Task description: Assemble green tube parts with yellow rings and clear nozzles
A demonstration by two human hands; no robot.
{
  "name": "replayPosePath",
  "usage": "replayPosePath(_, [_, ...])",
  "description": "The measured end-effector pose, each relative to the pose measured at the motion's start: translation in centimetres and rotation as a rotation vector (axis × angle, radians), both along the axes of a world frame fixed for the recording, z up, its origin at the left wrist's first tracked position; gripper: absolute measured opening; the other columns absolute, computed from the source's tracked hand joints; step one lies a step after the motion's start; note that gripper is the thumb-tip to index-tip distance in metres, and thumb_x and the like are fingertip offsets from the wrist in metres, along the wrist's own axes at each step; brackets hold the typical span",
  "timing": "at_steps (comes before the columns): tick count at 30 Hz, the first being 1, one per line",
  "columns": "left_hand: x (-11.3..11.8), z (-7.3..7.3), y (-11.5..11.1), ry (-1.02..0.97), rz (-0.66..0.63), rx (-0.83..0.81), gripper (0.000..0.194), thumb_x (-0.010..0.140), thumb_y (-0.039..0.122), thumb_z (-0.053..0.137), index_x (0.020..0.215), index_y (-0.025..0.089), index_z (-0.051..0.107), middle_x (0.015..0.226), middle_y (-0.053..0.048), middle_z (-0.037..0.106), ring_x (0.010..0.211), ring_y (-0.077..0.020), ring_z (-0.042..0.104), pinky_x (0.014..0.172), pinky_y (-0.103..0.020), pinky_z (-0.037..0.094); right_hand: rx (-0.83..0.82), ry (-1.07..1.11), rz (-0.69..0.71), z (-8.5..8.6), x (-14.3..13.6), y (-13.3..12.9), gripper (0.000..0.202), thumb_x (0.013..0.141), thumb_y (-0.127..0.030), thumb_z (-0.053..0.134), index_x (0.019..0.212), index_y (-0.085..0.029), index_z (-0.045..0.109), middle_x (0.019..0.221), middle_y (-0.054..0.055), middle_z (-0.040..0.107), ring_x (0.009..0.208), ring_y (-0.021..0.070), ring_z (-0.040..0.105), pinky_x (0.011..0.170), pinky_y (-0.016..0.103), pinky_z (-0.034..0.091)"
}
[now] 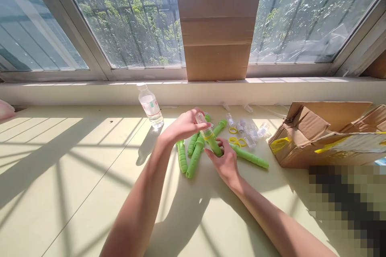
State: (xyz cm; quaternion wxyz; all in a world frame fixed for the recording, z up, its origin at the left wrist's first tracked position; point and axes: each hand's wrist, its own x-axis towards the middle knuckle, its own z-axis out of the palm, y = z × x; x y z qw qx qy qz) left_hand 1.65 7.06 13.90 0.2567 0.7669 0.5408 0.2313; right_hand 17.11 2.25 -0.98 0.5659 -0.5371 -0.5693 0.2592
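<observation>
My left hand (188, 123) grips the clear cap (201, 120) at the upper end of a green tube (214, 147). Around the tube's lower end, my right hand (225, 160) is closed. A yellow ring sits where the clear and green parts meet. Several green tubes (195, 158) lie on the table beneath and to the left of the held one, and another green tube (251, 157) lies to the right of my right hand. Yellow rings (233, 130) and several clear plastic caps (252, 131) are behind my right hand.
A water bottle (151, 108) stands at the back left of the pale table (75, 192). An open cardboard box (304, 144) with yellow bands is at the right. Behind the table are windows and a brown cardboard panel (217, 56). A blurred dark area covers the lower right.
</observation>
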Motion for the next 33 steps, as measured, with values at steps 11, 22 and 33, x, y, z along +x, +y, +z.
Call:
replayPosePath(11, [0.05, 0.07, -0.09, -0.017, 0.015, 0.018, 0.044, 0.08, 0.054, 0.066, 0.111, 0.022, 0.066, 0.078, -0.002, 0.07, 0.071, -0.0223, 0.065, 0.058, -0.028, 0.045, 0.086, -0.033, 0.029, -0.11, 0.09, -0.07, 0.031, 0.093, -0.047, 0.055, 0.101, -0.019, 0.066, 0.084, 0.007, 0.07, 0.075, 0.0217, 0.063, 0.069, 0.033, 0.049])
replayPosePath(22, [0.06, -0.03, 0.01, -0.043, 0.01, 0.034, 0.042, 0.08, 0.054, 0.066, 0.107, 0.022, 0.066, 0.073, -0.001, 0.068, 0.068, -0.0215, 0.064, 0.057, -0.028, 0.044, 0.046, -0.013, 0.032, -0.37, 0.18, -0.07, 0.03, 0.089, -0.049, 0.061, 0.095, -0.019, 0.064, 0.079, 0.005, 0.068, 0.072, 0.0208, 0.061, 0.064, 0.032, 0.047])
replayPosePath(33, [0.21, -0.02, 0.0, -0.059, 0.031, 0.03, 0.042, 0.077, 0.053, 0.07, 0.106, 0.022, 0.068, 0.07, -0.001, 0.067, 0.066, -0.0217, 0.063, 0.056, -0.028, 0.044, 0.02, 0.026, 0.019, -0.25, 0.12, -0.12, 0.033, 0.084, -0.051, 0.067, 0.095, -0.02, 0.06, 0.079, 0.004, 0.067, 0.066, 0.0187, 0.059, 0.056, 0.029, 0.045])
